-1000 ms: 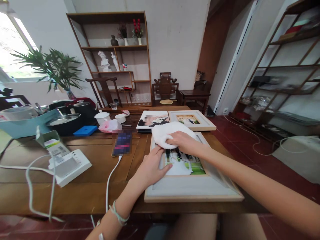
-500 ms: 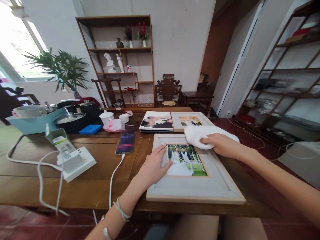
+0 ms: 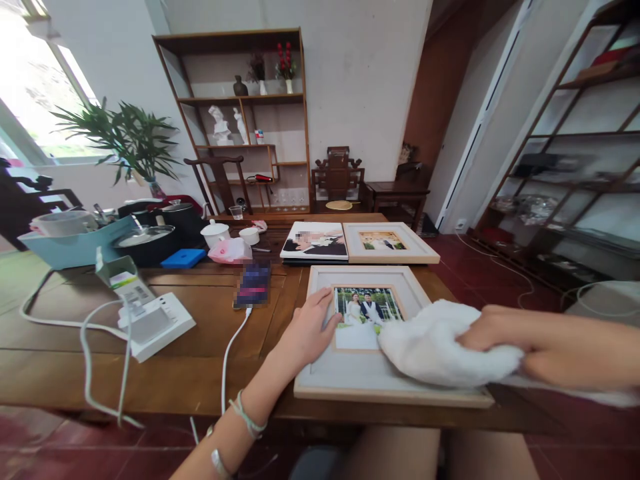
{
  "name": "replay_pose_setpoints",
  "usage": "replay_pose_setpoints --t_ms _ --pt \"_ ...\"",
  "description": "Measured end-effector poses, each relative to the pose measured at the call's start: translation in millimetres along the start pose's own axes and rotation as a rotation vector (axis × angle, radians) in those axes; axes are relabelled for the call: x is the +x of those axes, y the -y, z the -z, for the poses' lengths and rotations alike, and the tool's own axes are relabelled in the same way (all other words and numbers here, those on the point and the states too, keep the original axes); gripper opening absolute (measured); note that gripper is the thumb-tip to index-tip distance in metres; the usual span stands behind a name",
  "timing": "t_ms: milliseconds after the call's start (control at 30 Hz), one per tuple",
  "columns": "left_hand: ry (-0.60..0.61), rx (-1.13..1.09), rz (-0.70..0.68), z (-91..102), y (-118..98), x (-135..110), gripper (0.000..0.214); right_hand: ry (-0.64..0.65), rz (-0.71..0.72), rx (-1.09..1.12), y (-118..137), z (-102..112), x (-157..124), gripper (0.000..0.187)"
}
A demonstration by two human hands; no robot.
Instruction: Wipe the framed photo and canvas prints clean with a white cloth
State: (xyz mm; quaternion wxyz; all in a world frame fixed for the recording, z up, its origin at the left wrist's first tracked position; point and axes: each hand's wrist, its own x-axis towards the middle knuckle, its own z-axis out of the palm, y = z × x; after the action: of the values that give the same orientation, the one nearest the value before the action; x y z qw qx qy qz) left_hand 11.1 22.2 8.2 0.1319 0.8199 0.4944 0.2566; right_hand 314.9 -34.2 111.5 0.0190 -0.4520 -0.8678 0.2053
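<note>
A picture frame (image 3: 350, 380) with a pale wooden edge lies flat near the front of the wooden table. Inside it is a photo (image 3: 357, 305) of two people outdoors, partly covered. My left hand (image 3: 311, 327) rests on the frame's left side, fingers stretched out and apart, fingertips by the photo's left edge. In my right hand (image 3: 493, 333) is a bunched white cloth (image 3: 435, 343), lying over the frame's lower right part and the photo's corner. The cloth hides what is under it. My right fingers are closed around it and a little blurred.
Behind lie a second framed photo (image 3: 390, 241) and a black-and-white picture (image 3: 315, 241). Left are a phone (image 3: 253, 283) with a white charging cable (image 3: 225, 360), an opened white box (image 3: 163, 327), a blue box (image 3: 183, 258), a teapot (image 3: 215, 231) and pots (image 3: 145, 243).
My right hand has brought the white cloth from the frame's far right edge toward me, down to its lower right. The second framed photo is uncovered. My left hand stays in place.
</note>
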Motion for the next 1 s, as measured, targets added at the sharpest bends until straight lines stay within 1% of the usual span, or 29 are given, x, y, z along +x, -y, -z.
replay_pose_setpoints --t_ms 33,67,100,167,233,267,300,367,400,433,533,633,700,800,900,1000 --pt "0.000 -0.004 0.005 -0.1 0 0 0.044 -0.021 -0.023 0.023 -5 9 -2 0.046" --pt "0.000 -0.008 0.010 0.0 0 1 0.042 -0.077 -0.050 0.030 -10 17 -1 0.040" --pt "0.000 -0.011 0.014 0.1 0 1 0.041 -0.172 -0.076 0.020 -16 24 2 0.033" --pt "0.000 -0.014 0.016 0.6 0 2 0.040 -0.414 -0.128 -0.068 -28 33 15 0.023" --pt "-0.006 -0.016 0.013 1.0 0 2 0.040 -0.624 -0.147 -0.228 -37 31 33 0.023" --pt "-0.009 -0.017 0.010 1.2 0 2 0.040 -0.686 -0.133 -0.319 -40 27 44 0.026" --pt "-0.013 -0.017 0.008 1.3 0 2 0.039 -0.716 -0.103 -0.403 -42 20 56 0.033" --pt "-0.020 -0.019 0.004 1.5 1 2 0.038 -0.690 -0.009 -0.521 -46 3 80 0.049" --pt "-0.024 -0.021 0.002 1.6 1 2 0.038 -0.660 0.015 -0.557 -47 -6 91 0.053" --pt "-0.026 -0.023 0.001 1.7 1 2 0.038 -0.604 0.035 -0.582 -48 -15 102 0.057" --pt "-0.026 -0.026 0.004 1.9 1 2 0.037 -0.466 0.039 -0.582 -53 -34 124 0.058" --pt "-0.019 -0.029 0.010 1.9 2 3 0.037 -0.444 -0.014 -0.531 -53 -40 128 0.055" --pt "-0.021 -0.030 0.007 1.4 4 4 0.037 -0.435 -0.033 -0.494 -48 -42 121 0.054" --pt "-0.035 -0.036 -0.006 0.1 6 6 0.037 -0.383 -0.009 -0.456 -31 -50 100 0.053" --pt "-0.040 -0.035 -0.005 -0.8 6 6 0.035 -0.298 -0.013 -0.433 -3 -62 68 0.055" --pt "-0.036 -0.027 0.011 -0.5 4 5 0.033 -0.196 -0.027 -0.376 32 -72 32 0.054"
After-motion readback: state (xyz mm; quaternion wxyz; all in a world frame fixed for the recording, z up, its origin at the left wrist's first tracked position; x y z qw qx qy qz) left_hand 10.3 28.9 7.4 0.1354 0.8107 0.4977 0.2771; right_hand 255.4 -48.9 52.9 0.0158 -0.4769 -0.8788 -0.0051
